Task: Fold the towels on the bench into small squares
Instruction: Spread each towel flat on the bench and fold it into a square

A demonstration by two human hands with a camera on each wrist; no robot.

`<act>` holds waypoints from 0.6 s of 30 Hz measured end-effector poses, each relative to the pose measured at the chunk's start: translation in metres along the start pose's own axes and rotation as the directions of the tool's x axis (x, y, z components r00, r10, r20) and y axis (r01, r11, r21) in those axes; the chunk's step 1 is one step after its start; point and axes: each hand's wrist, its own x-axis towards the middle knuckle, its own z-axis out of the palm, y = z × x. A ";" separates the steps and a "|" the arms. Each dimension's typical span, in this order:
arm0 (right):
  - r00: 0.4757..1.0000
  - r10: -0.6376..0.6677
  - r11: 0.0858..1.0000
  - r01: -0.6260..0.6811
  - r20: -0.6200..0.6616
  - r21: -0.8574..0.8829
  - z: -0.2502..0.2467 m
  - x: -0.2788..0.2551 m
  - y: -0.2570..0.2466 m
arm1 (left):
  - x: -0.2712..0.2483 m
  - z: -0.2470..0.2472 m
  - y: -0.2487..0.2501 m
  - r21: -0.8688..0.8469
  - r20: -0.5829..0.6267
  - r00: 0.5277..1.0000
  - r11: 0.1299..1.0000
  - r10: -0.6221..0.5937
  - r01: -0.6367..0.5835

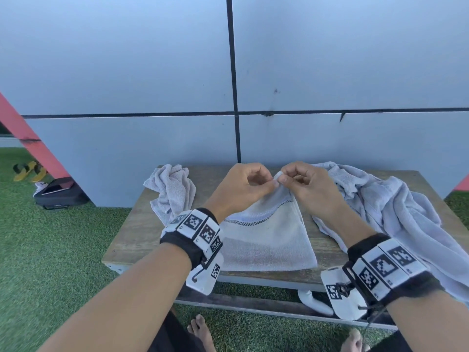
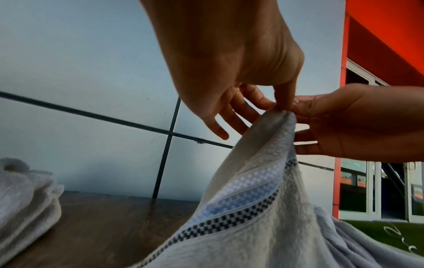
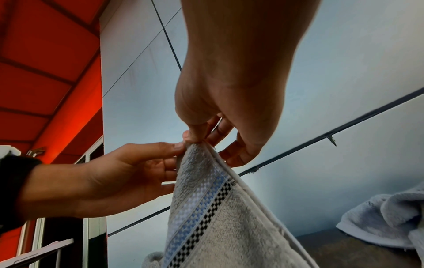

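We pinch one towel (image 1: 269,232) corner with left hand (image 1: 243,189) and right hand (image 1: 308,189), fingertips nearly touching above the bench (image 1: 132,232).

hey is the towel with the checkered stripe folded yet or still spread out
Partly folded, no small square yet. The striped towel lies doubled on the bench, and the left hand and right hand pinch its lifted corner together.

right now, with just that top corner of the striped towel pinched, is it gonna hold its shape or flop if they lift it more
Probably flop. The striped towel already drapes in a soft peak from where the left hand and right hand pinch one corner, its lower part lying on the bench. It looks light: fingertips alone hold it up. The terry pile likely grips well, so slipping seems unlikely.
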 end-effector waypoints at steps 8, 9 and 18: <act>0.995 -0.031 0.998 0.026 -0.099 -0.051 -0.032 0.001 -0.012 | 0.008 -0.003 -0.004 0.140 0.215 0.969 0.986 -0.124 0.095; 0.992 -0.028 0.998 0.022 -0.120 -0.051 -0.036 0.001 -0.013 | 0.009 -0.004 -0.008 0.191 0.246 0.958 0.976 -0.147 0.100; 0.982 -0.042 0.999 0.038 -0.182 -0.027 -0.043 0.004 -0.020 | -0.003 -0.012 -0.021 0.292 0.264 0.956 0.955 -0.131 0.051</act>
